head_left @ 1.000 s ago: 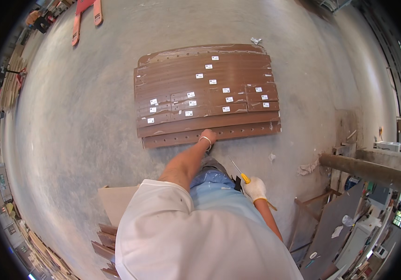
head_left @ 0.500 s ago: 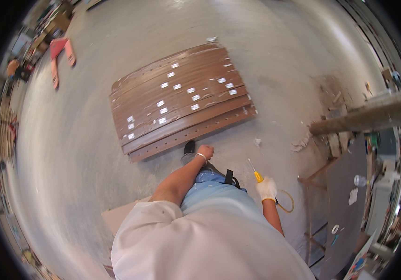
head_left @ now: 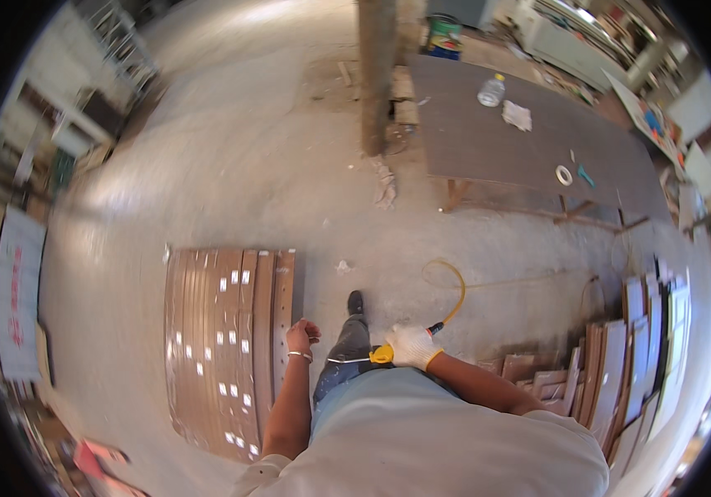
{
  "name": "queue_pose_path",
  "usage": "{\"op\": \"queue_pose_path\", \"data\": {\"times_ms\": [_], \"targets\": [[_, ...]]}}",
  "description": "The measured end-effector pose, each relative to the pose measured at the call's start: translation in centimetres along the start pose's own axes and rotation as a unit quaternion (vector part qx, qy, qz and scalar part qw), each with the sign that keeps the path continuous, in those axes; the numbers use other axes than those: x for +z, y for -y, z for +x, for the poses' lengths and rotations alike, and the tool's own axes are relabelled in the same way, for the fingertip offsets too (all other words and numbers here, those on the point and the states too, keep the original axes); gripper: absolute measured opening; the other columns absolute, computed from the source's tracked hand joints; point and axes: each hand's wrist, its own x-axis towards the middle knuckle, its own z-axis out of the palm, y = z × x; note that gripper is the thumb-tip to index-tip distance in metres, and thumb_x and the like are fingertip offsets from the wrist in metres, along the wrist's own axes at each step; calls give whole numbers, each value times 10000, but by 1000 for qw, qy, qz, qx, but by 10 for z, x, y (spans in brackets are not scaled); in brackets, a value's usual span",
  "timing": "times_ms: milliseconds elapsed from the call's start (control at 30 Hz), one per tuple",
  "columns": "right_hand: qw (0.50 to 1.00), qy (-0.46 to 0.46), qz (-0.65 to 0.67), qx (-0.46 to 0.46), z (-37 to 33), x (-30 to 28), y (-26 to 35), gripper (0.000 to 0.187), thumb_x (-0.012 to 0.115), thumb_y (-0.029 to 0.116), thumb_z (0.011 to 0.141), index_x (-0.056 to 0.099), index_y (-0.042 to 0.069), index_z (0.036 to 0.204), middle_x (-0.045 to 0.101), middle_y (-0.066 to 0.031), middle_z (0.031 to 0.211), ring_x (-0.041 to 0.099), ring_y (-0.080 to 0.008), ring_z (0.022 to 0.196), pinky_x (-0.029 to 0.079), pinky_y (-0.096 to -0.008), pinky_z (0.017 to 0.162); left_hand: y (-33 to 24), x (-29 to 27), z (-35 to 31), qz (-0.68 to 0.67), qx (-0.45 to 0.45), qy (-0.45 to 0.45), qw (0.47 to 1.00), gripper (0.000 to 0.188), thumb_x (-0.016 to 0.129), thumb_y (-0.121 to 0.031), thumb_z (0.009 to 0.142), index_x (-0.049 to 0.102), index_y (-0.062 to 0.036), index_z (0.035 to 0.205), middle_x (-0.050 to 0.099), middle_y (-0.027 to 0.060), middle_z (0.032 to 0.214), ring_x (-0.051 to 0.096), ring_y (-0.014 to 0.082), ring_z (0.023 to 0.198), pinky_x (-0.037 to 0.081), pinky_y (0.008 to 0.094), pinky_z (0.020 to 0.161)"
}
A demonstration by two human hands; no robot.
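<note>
In my right hand [head_left: 412, 346], which wears a white knit glove, is a yellow air blow gun [head_left: 382, 354]. Its thin metal nozzle points left across my thighs, and a yellow hose [head_left: 461, 291] loops away from its dark fitting. My left hand [head_left: 300, 337] is bare, with a light bracelet at the wrist. Its fingers are loosely curled and slightly apart, with nothing in them. Just left of it on the floor lies a stack of brown panels [head_left: 214, 348], with small white labels on top and a row of holes along the edge nearest me.
Ahead right stands a large dark-topped table [head_left: 529, 157] bearing a clear bottle [head_left: 491, 91], a white cloth [head_left: 518, 116] and a tape roll [head_left: 564, 175]. A round post [head_left: 377, 79] rises beside it. Boards [head_left: 608, 364] lean at right; a red pallet jack [head_left: 90, 460] is lower left.
My view has turned right, so the panel stack now lies to my left and the table ahead right. The blow gun has come in front of my body, its nozzle swinging leftward.
</note>
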Motion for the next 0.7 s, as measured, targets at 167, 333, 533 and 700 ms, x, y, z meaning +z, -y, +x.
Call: {"op": "queue_pose_path", "data": {"times_ms": [167,333,533,700], "targets": [[964,-143,160,156,-16,-12,-61,293,636,351,834,745,123,982,735,-182,966,713,-379,904,558,-496,791,-55,99,50,80,-25,130,988,316,539,-293,983,665,-56,817,690,96,712,671,212,599,497,335,517],[906,-156,201,339,-32,-35,-142,288,628,340,828,762,132,976,743,-174,954,719,-371,911,564,-491,803,-96,245,90,145,-15,258,955,293,551,-279,1004,694,-31,944,735,120,842,711,218,700,542,323,585],[813,-246,201,489,-64,-82,-227,262,671,306,796,773,119,949,740,-169,923,711,-377,894,563,-483,808,-133,419,127,286,40,395,872,274,563,-265,998,703,-30,984,751,101,898,719,192,736,548,308,608],[753,-238,248,560,-66,-112,-286,266,672,298,802,777,95,940,737,-187,925,711,-378,895,565,-477,821,-150,497,143,353,60,404,842,243,564,-252,991,710,-58,985,750,73,885,712,162,741,541,300,606]]}}
